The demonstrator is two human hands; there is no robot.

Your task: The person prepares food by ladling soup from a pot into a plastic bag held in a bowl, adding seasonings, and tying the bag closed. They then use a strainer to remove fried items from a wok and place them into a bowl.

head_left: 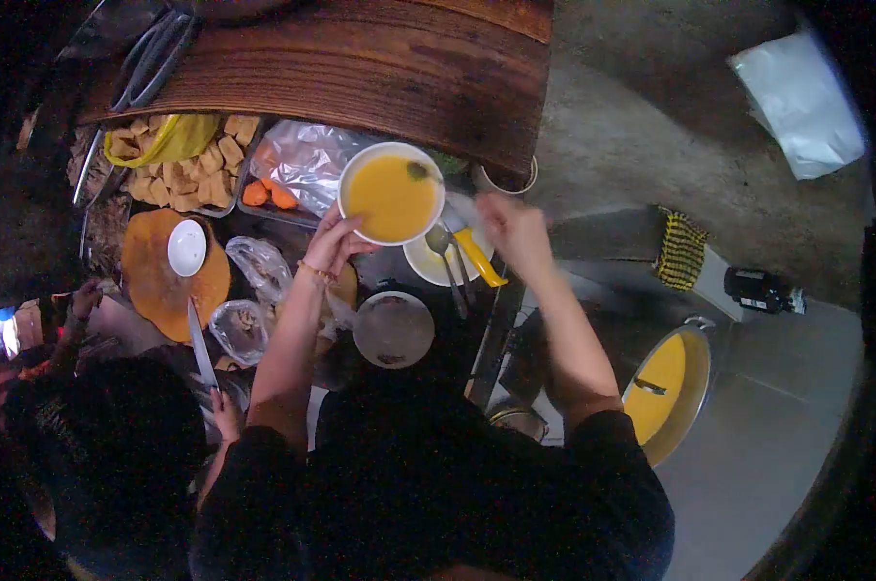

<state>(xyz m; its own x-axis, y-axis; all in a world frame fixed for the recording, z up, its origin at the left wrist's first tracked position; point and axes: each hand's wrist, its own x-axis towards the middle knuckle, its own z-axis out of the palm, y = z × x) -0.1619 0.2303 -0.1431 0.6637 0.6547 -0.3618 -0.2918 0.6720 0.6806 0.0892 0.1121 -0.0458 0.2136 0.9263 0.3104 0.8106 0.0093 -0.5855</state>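
My left hand [333, 242] grips the rim of a white bowl [392, 235] filled with yellow liquid. A small dark green clump [417, 170] lies at the right side of the liquid. To the right of the bowl is my right hand [515, 232], fingers bent in and blurred; what it holds, if anything, cannot be made out. Below and right of the bowl, a pale plate [424, 263] carries spoons [440, 242] and a yellow-handled tool [481, 259]. An empty-looking round bowl [393, 330] stands nearer my body.
At the left, a co-worker's hand [227, 416] holds a knife [201, 344] near a round board [152, 281] with a small white dish [187, 248]. Fried cubes [191, 179] fill a tray behind. A large pot [699, 387] of yellow liquid stands at the right, beyond a dark bottle [762, 290].
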